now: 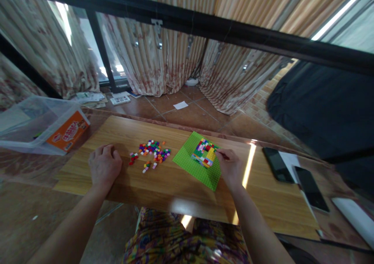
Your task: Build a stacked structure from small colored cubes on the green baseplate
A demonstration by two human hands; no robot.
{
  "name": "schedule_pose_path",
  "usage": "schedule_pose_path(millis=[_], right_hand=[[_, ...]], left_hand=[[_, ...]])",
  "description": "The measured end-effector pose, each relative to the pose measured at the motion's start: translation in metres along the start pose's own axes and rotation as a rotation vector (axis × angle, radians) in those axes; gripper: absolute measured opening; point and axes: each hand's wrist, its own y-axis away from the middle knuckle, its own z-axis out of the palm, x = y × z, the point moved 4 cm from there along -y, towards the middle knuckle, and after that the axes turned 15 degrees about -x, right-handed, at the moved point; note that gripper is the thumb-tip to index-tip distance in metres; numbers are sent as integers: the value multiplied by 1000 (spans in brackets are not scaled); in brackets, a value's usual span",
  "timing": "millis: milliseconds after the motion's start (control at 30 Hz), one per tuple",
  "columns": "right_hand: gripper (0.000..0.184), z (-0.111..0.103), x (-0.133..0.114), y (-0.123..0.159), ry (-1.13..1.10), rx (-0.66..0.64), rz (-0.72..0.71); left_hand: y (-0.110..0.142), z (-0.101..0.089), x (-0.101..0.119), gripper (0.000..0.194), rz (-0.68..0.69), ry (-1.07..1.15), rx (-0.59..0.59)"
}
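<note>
A square green baseplate (187, 160) lies at an angle on the wooden board, bearing a small multicoloured structure of toy building bricks (204, 153). At the right side of that structure is my right hand (230, 167), thumb and fingertips pinched together by its edge. Whatever sits between those fingertips is too small to make out. My left hand (105, 164) rests on the left part of the board with its fingers curled in, apart from the bricks. Between the left hand and the baseplate spreads a loose pile of small bricks (152, 149) in many colours.
The wooden board (181, 190) spans the low table. A clear plastic bin (35, 147) with an orange label stands at the left. Two dark phones, a black one (277, 164) and another (311, 188), lie at the right near papers. Curtains (157, 69) hang behind.
</note>
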Motion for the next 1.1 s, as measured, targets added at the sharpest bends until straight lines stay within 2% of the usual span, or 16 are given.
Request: schedule_pose_path(millis=[233,400,467,700,1000,1100], right_hand=[[25,11,20,-7,-440,20,147],[28,13,18,-9,-626,-12,135],[30,12,16,-8,-657,-33,123],[44,10,23,-7,-660,45,161],[43,28,30,-19,-702,-113,145],[43,29,33,-21,-662,-122,163]], left_hand=[[1,-1,1,44,-1,-21,-4],[1,-1,2,46,2,-47,-2],[0,-1,2,46,-7,-47,-11],[0,-1,1,45,1,-28,-7],[0,1,-1,39,9,-8,26],[0,1,0,40,14,-14,28]])
